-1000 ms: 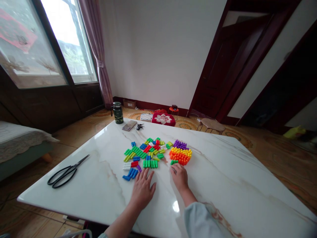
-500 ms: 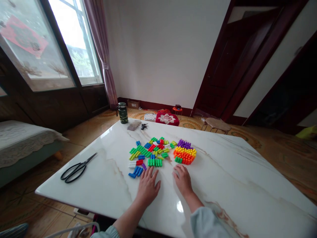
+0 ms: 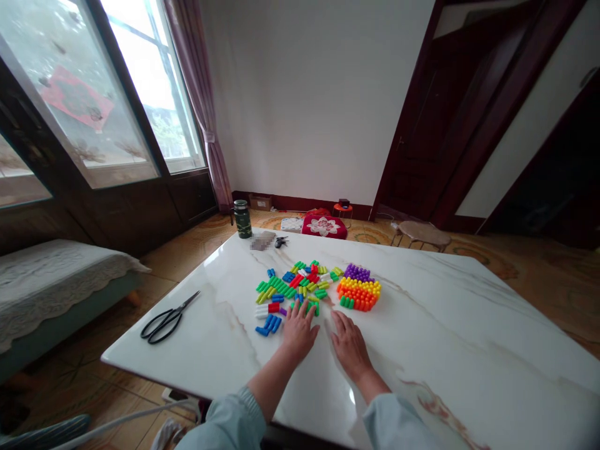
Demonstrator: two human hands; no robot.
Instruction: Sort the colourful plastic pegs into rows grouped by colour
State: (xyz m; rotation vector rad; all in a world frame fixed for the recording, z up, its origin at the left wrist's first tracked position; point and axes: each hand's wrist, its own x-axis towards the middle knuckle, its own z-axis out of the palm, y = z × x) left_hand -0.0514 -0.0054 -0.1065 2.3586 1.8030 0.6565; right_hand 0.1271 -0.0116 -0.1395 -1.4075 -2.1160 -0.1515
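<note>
My left hand [image 3: 300,328] is open, its fingers spread over a row of green plastic pieces [image 3: 315,307], hiding part of it. Whether the fingertips press on them I cannot tell. My right hand [image 3: 350,345] lies flat and open on the marble-patterned table, holding nothing. Just beyond it stands a neat block of small rounded pieces in bands: purple pieces [image 3: 359,273], yellow pieces [image 3: 360,286], orange pieces [image 3: 360,297] and a few green ones [image 3: 347,302]. Loose blue pieces [image 3: 269,325], white pieces [image 3: 262,311] and red pieces [image 3: 274,307] lie left of my left hand.
Black-handled scissors [image 3: 164,324] lie on the table's left side. At the far edge are a dark green bottle [image 3: 242,219], a blurred-out item [image 3: 263,240] and keys [image 3: 281,242]. Beyond, a red cushioned seat [image 3: 324,227] and a stool [image 3: 424,234] stand on the floor.
My left hand has moved forward over the green row, which showed fully before. My right hand stays flat near the banded block. The whole view has shifted slightly.
</note>
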